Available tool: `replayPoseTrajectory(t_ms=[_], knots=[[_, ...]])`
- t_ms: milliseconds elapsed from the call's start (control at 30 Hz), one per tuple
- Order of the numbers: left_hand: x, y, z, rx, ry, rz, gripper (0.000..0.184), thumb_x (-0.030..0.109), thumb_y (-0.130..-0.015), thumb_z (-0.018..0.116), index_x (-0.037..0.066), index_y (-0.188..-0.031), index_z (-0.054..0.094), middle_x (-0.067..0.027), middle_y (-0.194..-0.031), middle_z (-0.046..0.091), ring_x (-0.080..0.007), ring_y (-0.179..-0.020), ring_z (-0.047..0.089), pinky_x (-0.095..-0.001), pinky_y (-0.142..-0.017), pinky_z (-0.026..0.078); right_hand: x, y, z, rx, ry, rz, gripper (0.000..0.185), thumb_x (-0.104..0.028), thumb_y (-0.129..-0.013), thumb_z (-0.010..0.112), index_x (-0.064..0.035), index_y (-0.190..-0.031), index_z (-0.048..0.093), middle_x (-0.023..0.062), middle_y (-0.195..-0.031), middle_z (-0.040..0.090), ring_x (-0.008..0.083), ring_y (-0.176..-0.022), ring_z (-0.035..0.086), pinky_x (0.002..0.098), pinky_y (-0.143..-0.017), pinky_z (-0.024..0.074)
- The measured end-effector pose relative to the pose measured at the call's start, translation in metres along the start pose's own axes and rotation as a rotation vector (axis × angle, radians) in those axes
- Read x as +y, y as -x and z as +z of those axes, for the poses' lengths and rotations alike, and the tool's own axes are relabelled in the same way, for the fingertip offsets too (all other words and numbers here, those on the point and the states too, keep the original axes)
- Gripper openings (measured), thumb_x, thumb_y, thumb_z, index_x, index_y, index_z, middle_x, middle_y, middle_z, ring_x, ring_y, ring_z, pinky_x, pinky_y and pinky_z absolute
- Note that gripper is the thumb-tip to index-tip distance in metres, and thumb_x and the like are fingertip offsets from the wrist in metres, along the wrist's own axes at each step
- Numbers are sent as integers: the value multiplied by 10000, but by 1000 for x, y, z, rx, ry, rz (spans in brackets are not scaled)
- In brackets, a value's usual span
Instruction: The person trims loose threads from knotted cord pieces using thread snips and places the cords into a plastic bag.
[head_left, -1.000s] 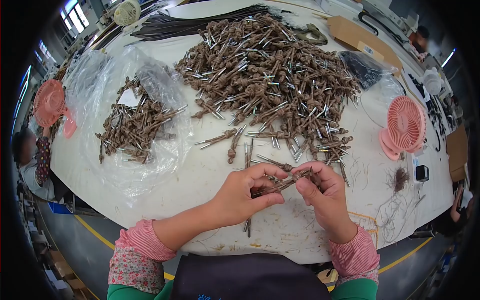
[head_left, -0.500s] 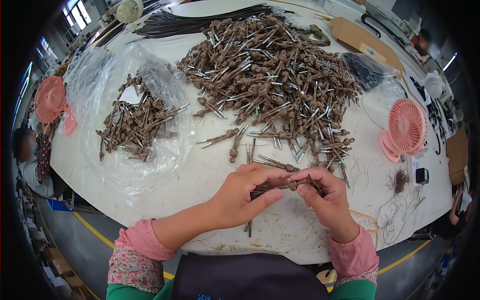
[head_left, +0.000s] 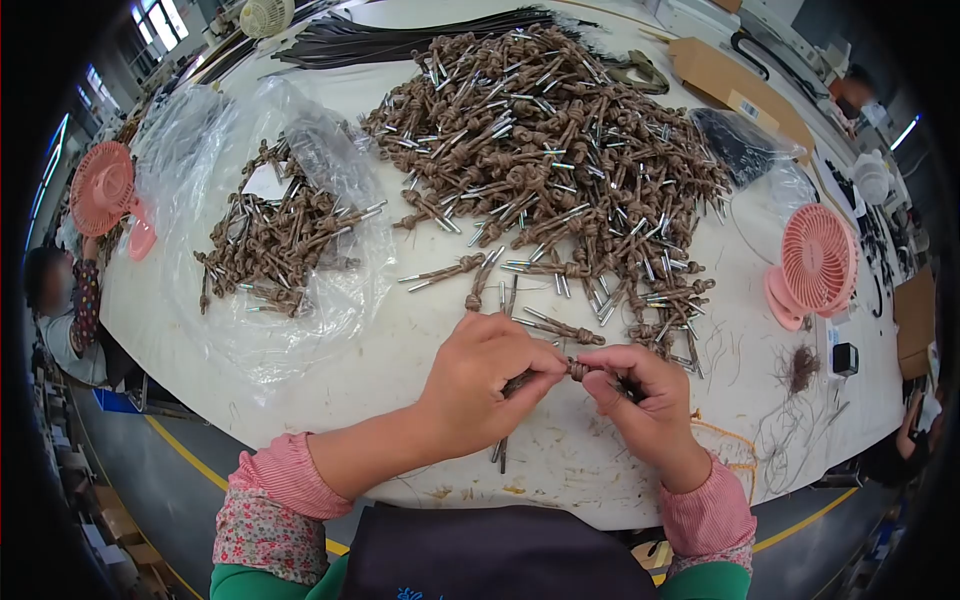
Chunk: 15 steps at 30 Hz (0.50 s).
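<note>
Between my two hands is a brown knotted cord, its knot showing in the gap between my fingertips. My left hand pinches one side of it with thumb and fingers. On the other side, my right hand grips it between thumb and forefinger; most of the cord is hidden by the fingers. A thin dark strand sticks out below my left hand. Just beyond my hands lie single knotted cords with metal tips, and behind them rises a large pile of the same cords.
A clear plastic bag with a smaller pile of cords lies to the left. Pink fans stand at the left and right. Loose threads and a small black box lie at the right. Another person sits at far left.
My left fingers have closed in on the knot, with thumb and fingertips now pressed together. My right hand has shifted slightly down, still gripping the cord.
</note>
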<state>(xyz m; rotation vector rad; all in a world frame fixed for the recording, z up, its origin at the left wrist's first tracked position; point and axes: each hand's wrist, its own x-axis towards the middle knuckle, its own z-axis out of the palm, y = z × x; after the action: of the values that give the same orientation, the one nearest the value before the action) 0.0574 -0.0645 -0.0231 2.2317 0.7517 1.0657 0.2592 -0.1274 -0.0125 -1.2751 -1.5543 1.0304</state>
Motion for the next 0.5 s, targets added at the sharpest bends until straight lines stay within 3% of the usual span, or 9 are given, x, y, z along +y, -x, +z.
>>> replayPoseTrajectory(t_ms=[133, 200, 367, 467, 500], knots=[[0, 2, 3, -48, 93, -66, 98, 38, -775, 735, 38, -849, 671, -39, -873, 712, -140, -770, 629, -285, -754, 483, 5, 2, 3, 56, 69, -34, 273, 46, -815, 640, -40, -1073, 611, 67, -809, 677, 112, -699, 660, 233, -643, 512], [5, 1, 2, -212, 495, -569, 78, 58, -854, 682, 5, -890, 637, -47, -878, 694, -87, -793, 621, -237, -749, 484, 3, 1, 2, 49, 139, -96, 294, 69, -795, 627, -42, -1067, 607, 79, -811, 678, 132, -685, 666, 240, -633, 516], [-7, 0, -5, -394, 653, -626, 140, 70, -921, 605, -15, -1027, 571, -57, -901, 671, -72, -860, 624, -210, -752, 485, 3, -2, -5, 31, 264, -206, 375, 116, -721, 601, -57, -1053, 607, 88, -812, 674, 185, -671, 668, 264, -610, 518], [-7, 1, -4, -393, 740, -624, 202, 62, -926, 593, -12, -1104, 533, -69, -919, 673, -89, -893, 635, -218, -757, 488, 0, -2, -11, -8, 339, -238, 248, 90, -805, 581, -28, -1020, 618, 86, -789, 652, 164, -700, 682, 252, -615, 506], [-6, 1, -4, -371, 736, -610, 241, 57, -926, 592, -11, -1144, 514, -79, -930, 675, -97, -905, 639, -220, -757, 490, 2, -2, -12, 3, 345, -262, 342, 100, -732, 598, -57, -1035, 618, 72, -784, 652, 185, -685, 662, 268, -602, 500]])
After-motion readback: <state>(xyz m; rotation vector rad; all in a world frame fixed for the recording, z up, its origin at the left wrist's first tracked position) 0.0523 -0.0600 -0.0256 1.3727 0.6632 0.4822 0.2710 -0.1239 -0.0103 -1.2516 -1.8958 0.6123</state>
